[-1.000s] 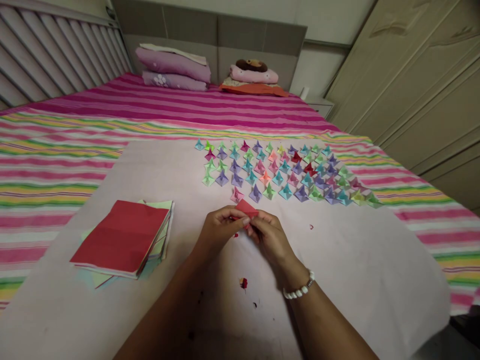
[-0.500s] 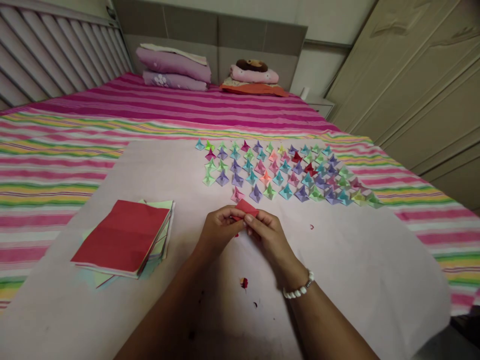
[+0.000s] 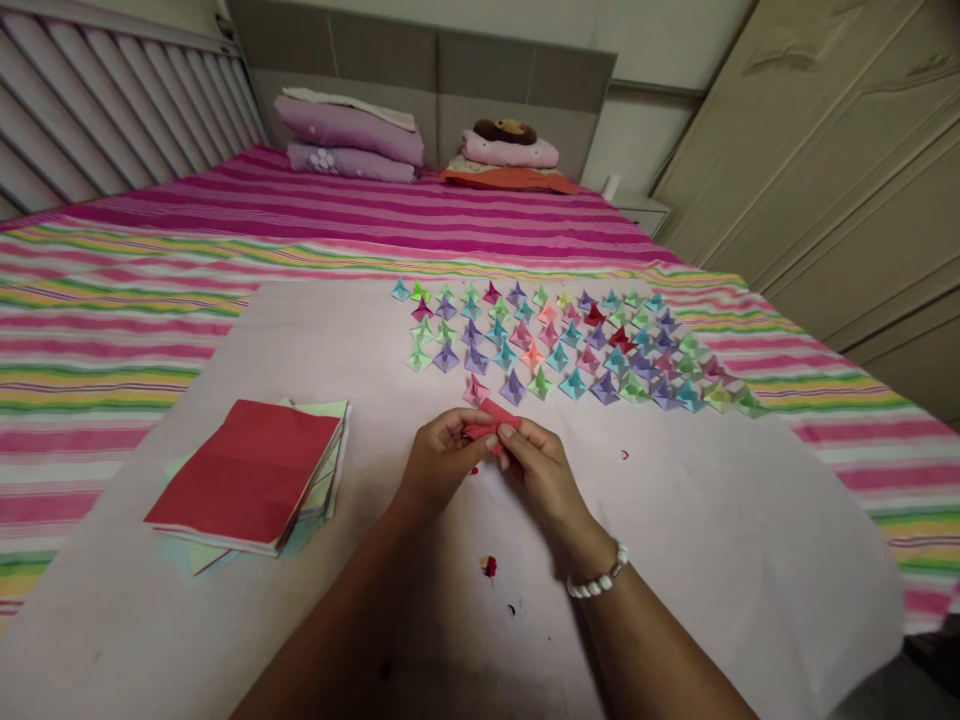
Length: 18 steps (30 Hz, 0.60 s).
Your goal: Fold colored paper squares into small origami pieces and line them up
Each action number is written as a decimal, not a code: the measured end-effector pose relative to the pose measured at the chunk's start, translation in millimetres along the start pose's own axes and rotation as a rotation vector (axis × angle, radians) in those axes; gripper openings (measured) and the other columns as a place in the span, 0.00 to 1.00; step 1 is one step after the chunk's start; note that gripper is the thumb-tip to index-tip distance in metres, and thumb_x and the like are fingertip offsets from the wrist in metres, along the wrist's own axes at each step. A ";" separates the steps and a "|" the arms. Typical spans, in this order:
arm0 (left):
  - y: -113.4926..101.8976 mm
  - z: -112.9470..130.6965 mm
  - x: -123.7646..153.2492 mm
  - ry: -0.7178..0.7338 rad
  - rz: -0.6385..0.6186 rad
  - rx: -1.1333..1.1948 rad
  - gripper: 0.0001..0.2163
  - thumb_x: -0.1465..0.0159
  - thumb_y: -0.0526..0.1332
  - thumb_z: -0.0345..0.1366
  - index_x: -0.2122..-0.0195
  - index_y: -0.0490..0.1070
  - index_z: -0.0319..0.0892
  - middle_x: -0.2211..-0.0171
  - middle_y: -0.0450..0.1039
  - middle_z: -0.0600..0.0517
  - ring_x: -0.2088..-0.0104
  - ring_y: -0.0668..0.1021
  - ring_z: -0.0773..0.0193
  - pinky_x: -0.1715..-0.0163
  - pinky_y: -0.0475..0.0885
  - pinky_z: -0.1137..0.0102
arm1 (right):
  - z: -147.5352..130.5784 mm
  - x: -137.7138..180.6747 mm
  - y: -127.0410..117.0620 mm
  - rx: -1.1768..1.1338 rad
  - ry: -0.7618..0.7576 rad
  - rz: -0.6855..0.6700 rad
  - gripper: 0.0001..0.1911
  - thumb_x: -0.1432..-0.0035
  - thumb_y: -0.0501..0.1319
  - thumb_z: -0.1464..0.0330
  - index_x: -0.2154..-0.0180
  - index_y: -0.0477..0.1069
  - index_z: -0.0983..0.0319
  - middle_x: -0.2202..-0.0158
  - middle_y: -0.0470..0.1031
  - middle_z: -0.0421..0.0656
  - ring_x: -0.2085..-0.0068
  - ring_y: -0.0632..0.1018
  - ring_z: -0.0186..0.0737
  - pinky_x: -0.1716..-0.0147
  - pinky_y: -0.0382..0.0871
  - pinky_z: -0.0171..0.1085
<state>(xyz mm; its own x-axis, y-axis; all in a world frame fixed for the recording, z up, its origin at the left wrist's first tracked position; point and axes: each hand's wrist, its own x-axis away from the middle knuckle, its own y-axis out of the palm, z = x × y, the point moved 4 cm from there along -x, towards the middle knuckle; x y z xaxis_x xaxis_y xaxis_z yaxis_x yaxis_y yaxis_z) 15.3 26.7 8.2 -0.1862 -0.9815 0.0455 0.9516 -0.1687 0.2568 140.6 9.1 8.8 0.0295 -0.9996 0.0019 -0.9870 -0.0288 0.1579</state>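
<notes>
A small folded piece of red paper [image 3: 498, 411] is pinched between both hands in the middle of the white sheet. My left hand [image 3: 441, 452] grips its left side, thumb near the centre. On the right side, my right hand [image 3: 538, 455] holds it with thumb and fingers; a white bead bracelet [image 3: 598, 583] circles that wrist. Just beyond the hands stand rows of small folded paper boats [image 3: 574, 384] in many colours, a pink paper boat [image 3: 475, 388] being the nearest. To the left lies a stack of square paper [image 3: 247, 470] with a red sheet on top.
The white sheet [image 3: 720, 540] covers part of a bed with a striped bedspread [image 3: 67, 400]. Folded purple bedding [image 3: 352, 140] and a pink pillow [image 3: 510, 150] rest by the headboard [image 3: 375, 60]. A white railing [image 3: 112, 90] runs along the left, a wardrobe [image 3: 840, 180] stands right.
The red paper has shifted shape slightly between my fingers, its upper part now narrower. My right thumb has moved up a little. Everything else stays in place.
</notes>
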 end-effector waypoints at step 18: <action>2.1 -0.2 6.7 -0.098 0.086 0.018 0.14 0.50 0.69 0.46 0.76 0.73 0.39 0.79 0.69 0.56 0.77 0.68 0.69 0.75 0.63 0.73 | 0.1 -1.1 -8.8 -0.010 -0.047 0.152 0.13 0.54 0.70 0.59 0.74 0.70 0.60 0.82 0.59 0.32 0.79 0.55 0.30 0.79 0.49 0.34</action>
<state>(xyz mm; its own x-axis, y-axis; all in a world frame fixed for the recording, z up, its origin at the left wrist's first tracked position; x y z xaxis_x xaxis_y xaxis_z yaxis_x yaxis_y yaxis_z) 16.1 19.8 8.9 -0.1282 -0.9784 0.1621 0.9608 -0.0820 0.2649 149.2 10.5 7.3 -0.1282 -0.9916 -0.0194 -0.9778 0.1231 0.1696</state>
